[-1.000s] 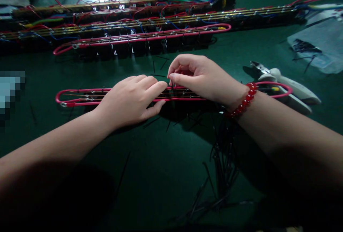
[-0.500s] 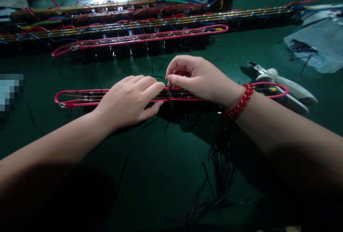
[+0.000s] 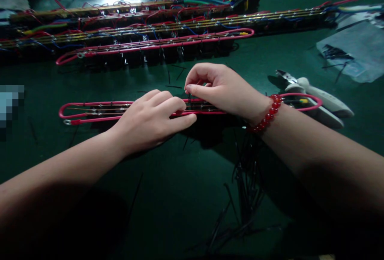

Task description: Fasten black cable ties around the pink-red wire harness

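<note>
A long strip of black parts looped by a pink wire [image 3: 93, 112] lies across the green table in front of me. My left hand [image 3: 153, 118] rests on its middle, fingers curled over the wires and thumb along the near side, gripping it. My right hand [image 3: 219, 90], with a red bead bracelet [image 3: 268, 113] at the wrist, pinches a thin black cable tie [image 3: 190, 99] that stands up from the strip just past my left fingertips.
Several finished wired strips [image 3: 156, 44] lie in rows at the back. White-handled cutters [image 3: 312, 92] lie at the right by the strip's end. A clear bag [image 3: 354, 50] of ties sits at far right. Loose black ties [image 3: 246, 180] are scattered near me.
My left thumb has stretched out to the right along the strip's near side. The right hand has barely shifted, still pinching the tie.
</note>
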Tool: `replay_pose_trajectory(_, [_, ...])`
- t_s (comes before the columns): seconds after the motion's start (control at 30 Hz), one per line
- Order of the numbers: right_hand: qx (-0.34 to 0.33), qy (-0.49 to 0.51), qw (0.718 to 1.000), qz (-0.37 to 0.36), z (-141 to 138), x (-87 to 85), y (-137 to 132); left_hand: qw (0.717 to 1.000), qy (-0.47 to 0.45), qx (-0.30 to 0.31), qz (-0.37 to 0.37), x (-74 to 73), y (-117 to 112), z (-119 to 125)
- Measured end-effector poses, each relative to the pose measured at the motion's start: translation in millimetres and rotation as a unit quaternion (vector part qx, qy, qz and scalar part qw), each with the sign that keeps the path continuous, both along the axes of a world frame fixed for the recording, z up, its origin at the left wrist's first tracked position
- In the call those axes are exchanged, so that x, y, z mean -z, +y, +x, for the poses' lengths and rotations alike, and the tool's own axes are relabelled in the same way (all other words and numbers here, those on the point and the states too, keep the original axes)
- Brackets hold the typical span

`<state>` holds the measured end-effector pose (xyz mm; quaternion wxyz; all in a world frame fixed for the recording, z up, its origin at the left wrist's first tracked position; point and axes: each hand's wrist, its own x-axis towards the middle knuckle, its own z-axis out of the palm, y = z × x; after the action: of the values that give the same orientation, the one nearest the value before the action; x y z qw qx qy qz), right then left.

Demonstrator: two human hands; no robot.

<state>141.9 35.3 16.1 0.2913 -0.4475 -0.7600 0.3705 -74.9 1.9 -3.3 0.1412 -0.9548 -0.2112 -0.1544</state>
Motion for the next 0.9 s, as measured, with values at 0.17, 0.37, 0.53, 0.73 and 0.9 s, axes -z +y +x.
replay_pose_trajectory(0.17, [-0.003, -0.006, 1.000, -0.009, -0.4, -0.2, 0.4, 1.000, 0.009, -0.022, 0.020, 0.4, -2.5, 8.7])
replay_pose_trajectory(0.37, [-0.012, 0.005, 1.000, -0.015, 1.2, 0.9, 1.9, 0.994, -0.093, -0.023, -0.059, -3.0, -8.6, 16.0])
replay_pose_trajectory(0.53, [-0.046, -0.011, 0.999, 0.011, 3.2, -5.8, -0.4, 0.952, -0.171, -0.131, -0.219, -11.8, -17.1, 29.3])
replay_pose_trajectory(0.73, [-0.042, 0.039, 0.998, 0.012, 10.8, -1.1, -12.7, 0.909, -0.208, -0.221, -0.287, -13.9, -24.4, 41.1])
replay_pose_trajectory(0.9, [-0.039, 0.050, 0.998, 0.010, 16.6, 0.4, -17.0, 0.917, -0.197, -0.225, -0.264, -8.1, -30.3, 40.1])
